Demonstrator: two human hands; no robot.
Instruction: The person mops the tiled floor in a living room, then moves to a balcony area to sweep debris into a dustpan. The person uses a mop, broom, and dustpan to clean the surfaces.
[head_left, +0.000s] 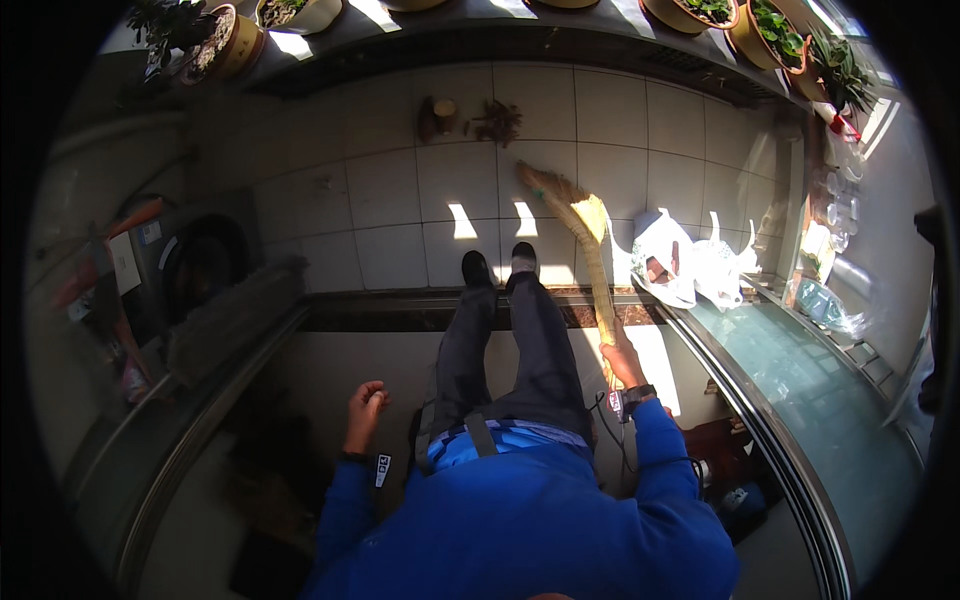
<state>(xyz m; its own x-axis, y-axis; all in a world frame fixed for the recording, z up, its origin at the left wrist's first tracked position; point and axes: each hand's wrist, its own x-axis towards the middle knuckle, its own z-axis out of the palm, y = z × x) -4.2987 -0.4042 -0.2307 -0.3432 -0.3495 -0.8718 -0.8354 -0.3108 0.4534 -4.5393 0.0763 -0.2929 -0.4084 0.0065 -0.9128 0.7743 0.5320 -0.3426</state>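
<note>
My right hand (622, 363) grips the handle of a straw broom (592, 240), whose bristles reach out over the tiled floor, up and to the left. My left hand (368, 403) hangs at my left side with its fingers curled; nothing shows in it, though its palm side is partly hidden. Beyond the broom's tip lies a small heap of dry brown plant bits (499, 123). Left of the heap is a brown object (429, 120) with a pale, round-topped piece (445, 108) against it.
White plastic bags (664, 262) stand on the floor right of the broom. Potted plants (776, 37) line a ledge at the far side. A washing machine (199, 255) stands at the left. A sliding-door track (375, 301) crosses at my feet, with glass panels (787, 375) on both sides.
</note>
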